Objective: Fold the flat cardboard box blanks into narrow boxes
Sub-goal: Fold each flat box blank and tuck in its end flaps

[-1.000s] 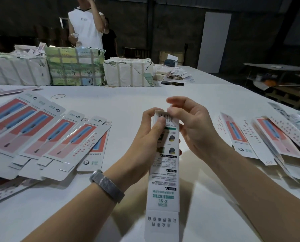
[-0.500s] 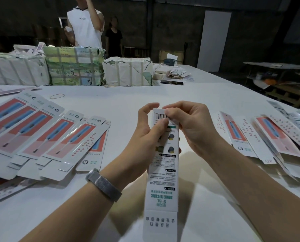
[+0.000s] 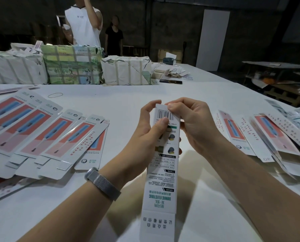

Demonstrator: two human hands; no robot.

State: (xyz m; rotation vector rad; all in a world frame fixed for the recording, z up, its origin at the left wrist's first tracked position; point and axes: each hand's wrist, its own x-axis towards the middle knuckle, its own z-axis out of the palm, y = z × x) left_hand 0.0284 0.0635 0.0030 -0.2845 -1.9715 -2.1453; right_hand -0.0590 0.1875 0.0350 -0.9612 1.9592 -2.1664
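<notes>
I am sitting at a big white table (image 3: 206, 95) in a dim room, with wrapped bundles (image 3: 72, 65) lining its far edge. Flat blanks (image 3: 46, 135) are fanning along its left edge, more blanks (image 3: 268, 135) along its right. Above its near edge I am holding a narrow box (image 3: 161, 172), my left hand (image 3: 145, 131) and right hand (image 3: 193, 124) both pinching its barcoded far end.

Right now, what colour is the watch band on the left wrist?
Silver-grey woven metal mesh, watch band, seen best in the head view.
</notes>
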